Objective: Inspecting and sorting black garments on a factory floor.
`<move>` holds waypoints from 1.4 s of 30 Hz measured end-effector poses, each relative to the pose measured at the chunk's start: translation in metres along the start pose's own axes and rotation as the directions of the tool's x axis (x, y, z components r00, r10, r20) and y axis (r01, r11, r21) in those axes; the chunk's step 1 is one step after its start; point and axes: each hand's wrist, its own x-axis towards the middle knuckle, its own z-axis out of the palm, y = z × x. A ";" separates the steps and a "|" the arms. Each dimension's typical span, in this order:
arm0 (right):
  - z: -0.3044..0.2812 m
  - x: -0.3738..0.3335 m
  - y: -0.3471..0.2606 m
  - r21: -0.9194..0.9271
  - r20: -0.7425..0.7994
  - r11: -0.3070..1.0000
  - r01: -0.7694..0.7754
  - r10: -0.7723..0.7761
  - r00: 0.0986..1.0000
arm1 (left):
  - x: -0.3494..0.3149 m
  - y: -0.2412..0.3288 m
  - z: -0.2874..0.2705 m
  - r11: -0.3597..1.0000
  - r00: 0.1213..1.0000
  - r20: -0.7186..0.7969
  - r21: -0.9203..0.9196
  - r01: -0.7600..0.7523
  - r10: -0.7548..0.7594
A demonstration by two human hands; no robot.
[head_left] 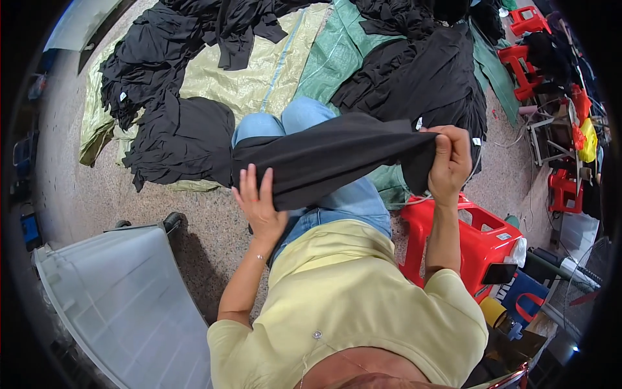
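A black garment (324, 155) lies stretched across my lap, over my jeans. My right hand (449, 170) is closed on its right end, thumb and fingers pinching the cloth and lifting it. Beneath that grip part of the fabric hangs down in a fold. Spread fingers of my left hand (258, 206) rest flat on the garment's left end. What kind of garment it is, I cannot tell.
Black clothing piles lie ahead on the left (181, 139) and right (414, 78), over a yellow woven sheet (259, 71) and a green one (332, 48). A red stool (421, 230) with a phone (499, 273) stands at my right, a translucent plastic bin (123, 292) at my left.
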 end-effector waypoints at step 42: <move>0.032 0.032 0.004 -0.059 -0.022 0.966 0.254 -0.255 0.967 | 0.082 0.098 0.023 0.891 0.991 0.023 -0.441 -0.111 0.134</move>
